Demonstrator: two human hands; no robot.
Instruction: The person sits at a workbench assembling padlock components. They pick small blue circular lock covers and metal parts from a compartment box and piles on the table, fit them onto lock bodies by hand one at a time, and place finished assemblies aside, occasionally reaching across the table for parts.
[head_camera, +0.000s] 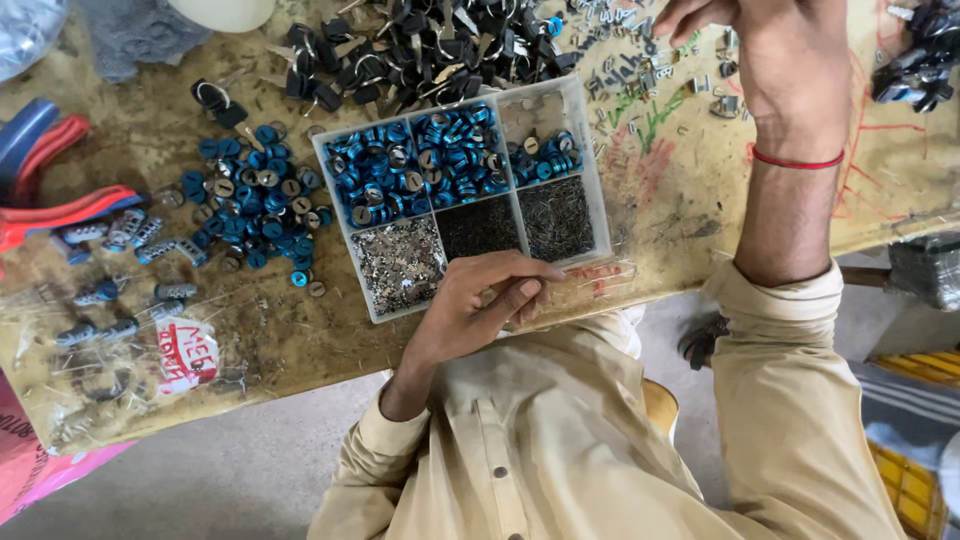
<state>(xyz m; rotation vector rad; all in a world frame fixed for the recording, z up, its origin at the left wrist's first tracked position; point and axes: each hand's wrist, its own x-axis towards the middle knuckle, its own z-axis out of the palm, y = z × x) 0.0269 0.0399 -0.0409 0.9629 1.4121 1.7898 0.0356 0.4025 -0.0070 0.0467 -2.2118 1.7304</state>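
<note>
The left hand (480, 300) is pinching its fingers (525, 290) together at the near edge of the clear plastic compartment tray (597, 190) of blue rings, while the right hand (775, 60) is reaching across the scuffed tabletop (690, 190) toward small metal bits (650, 65).

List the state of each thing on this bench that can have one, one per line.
Parts tray: open, no lid, six compartments all holding parts.
Blue rings pile: loose on the bench, left of the tray.
Black keys: heaped behind the tray.
Left hand: fingers pinched at the tray's near edge; whether it holds anything cannot be told.
Right hand: reaching to the small metal bits; grip hidden.
</note>
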